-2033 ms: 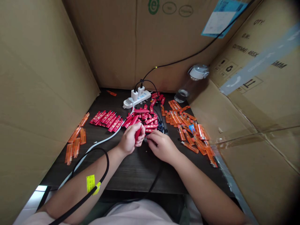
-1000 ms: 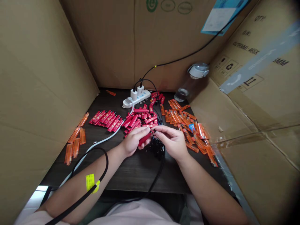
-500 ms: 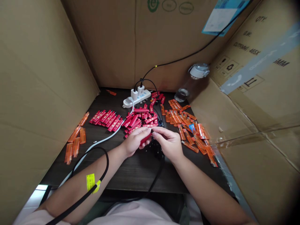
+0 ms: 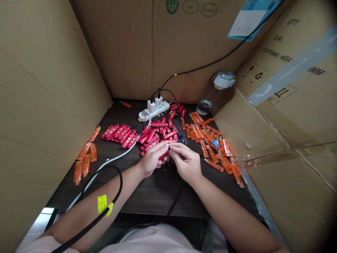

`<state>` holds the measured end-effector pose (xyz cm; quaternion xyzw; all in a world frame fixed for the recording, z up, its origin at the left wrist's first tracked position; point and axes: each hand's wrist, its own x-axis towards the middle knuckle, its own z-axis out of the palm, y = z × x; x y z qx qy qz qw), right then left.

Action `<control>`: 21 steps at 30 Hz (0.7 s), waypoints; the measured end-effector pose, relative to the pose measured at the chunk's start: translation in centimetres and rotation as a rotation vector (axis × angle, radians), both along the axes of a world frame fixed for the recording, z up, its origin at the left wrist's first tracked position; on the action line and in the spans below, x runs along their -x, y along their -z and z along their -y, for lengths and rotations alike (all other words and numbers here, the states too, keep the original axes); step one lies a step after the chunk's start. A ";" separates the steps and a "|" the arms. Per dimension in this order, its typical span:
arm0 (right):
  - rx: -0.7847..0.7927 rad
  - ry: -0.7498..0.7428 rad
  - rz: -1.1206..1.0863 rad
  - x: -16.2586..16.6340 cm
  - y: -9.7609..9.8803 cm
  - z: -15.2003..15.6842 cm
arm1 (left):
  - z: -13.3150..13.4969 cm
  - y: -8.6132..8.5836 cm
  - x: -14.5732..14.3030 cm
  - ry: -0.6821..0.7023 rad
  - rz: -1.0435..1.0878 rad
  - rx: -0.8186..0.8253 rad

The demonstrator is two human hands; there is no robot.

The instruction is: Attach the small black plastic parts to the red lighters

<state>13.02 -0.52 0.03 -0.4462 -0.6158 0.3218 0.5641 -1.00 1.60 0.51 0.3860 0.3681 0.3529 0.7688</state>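
Observation:
My left hand (image 4: 152,160) is closed round a red lighter body (image 4: 164,155) at the middle of the dark table (image 4: 147,189). My right hand (image 4: 186,162) meets it from the right, its fingertips pinched at the lighter's end on a small piece I cannot make out. Just behind the hands lies a loose heap of red lighters (image 4: 158,133). A neat row of red lighters (image 4: 120,133) lies to the left of that heap. Small dark parts (image 4: 180,139) sit behind my right hand.
Orange lighters (image 4: 213,144) are scattered at the right, and a few more (image 4: 84,158) lie by the left cardboard wall. A white power strip (image 4: 154,109) with chargers and a clear bottle (image 4: 214,93) stand at the back. Cables cross the table front. Cardboard walls enclose three sides.
Both hands rose from the table and came together over the red lighter. The right hand's fingers then closed in tighter on the lighter's end and shifted slightly left.

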 end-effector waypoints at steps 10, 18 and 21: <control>0.173 -0.191 -0.247 0.1 -0.2 -0.3 | -0.4 -0.2 0.4 -0.016 0.016 -0.028; 0.174 0.044 -0.158 -1.9 0.2 -1.7 | -4.1 -0.9 5.4 -0.493 -0.945 -0.698; 0.098 0.086 -0.059 -2.6 0.3 -2.3 | -5.6 -0.4 7.6 -0.482 -1.263 -0.680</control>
